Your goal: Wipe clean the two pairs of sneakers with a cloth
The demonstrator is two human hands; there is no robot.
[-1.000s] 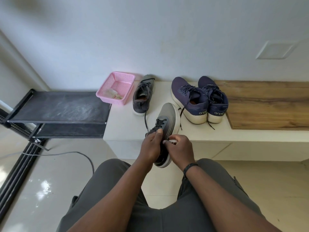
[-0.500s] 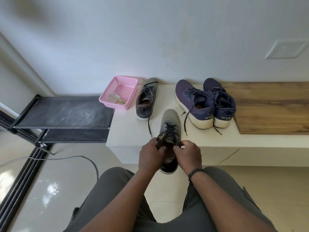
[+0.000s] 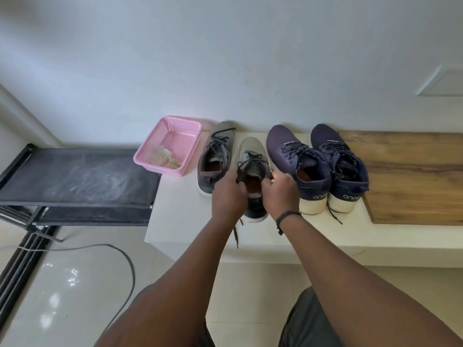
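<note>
Sitting at the left, a pink basket [image 3: 175,141] holds a crumpled cloth [image 3: 160,156] on the white bench [image 3: 180,221]. Next comes one grey sneaker [image 3: 215,159], then its mate [image 3: 253,156], gripped at the collar by the left hand [image 3: 229,194] and right hand [image 3: 280,194], fingers curled around its sides. Two navy sneakers [image 3: 298,159] stand just beside it.

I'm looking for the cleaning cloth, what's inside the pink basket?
A crumpled pale cloth lies at the near end of the pink basket. Whatever may be beneath it is hidden.
</note>
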